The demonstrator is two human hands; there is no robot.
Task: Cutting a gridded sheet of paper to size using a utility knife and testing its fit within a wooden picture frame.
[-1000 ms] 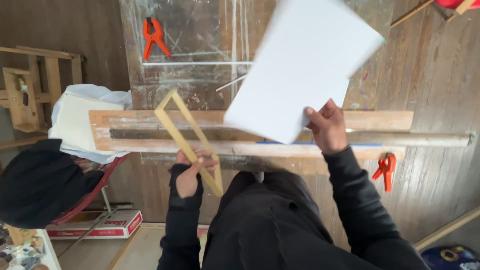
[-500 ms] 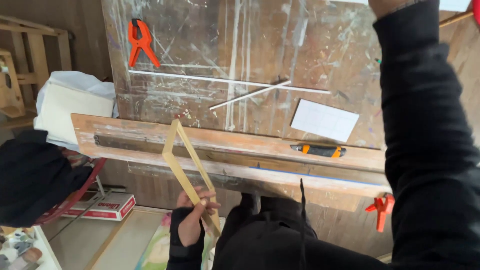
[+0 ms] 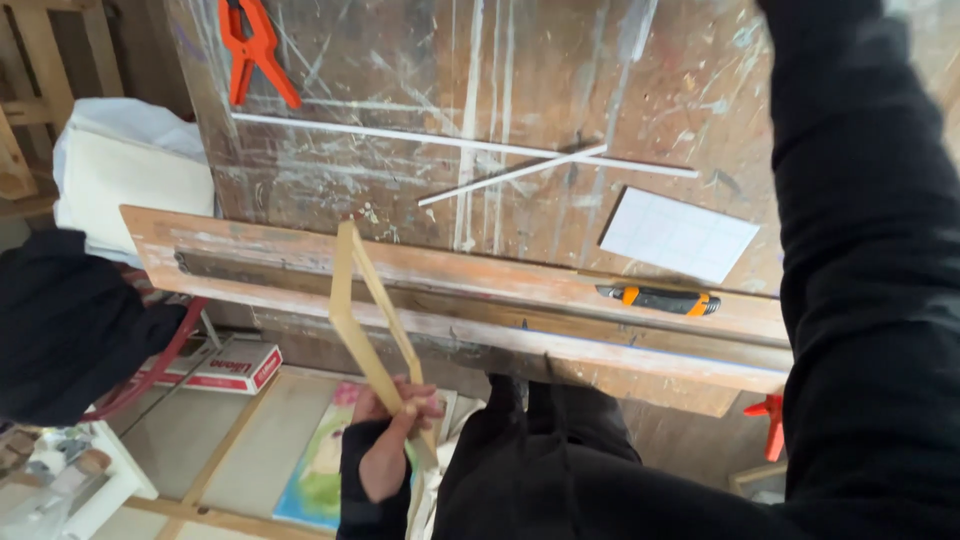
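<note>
L hand [image 3: 388, 432] clenched on thin wooden frame [image 3: 352, 300], low centre.
Frame rises up-left from the grip, top end over the workbench ledge [image 3: 250, 262]. R arm reaches up & away, R hand out of view. Orange-black utility knife [image 3: 658, 299] well to the right of the grip, white card [image 3: 678, 235] above it.

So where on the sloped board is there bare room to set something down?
Bare board lies between the white strips and the ledge, left of the white card. The ledge's right end is crowded by the knife; the clamp takes the top left.
</note>
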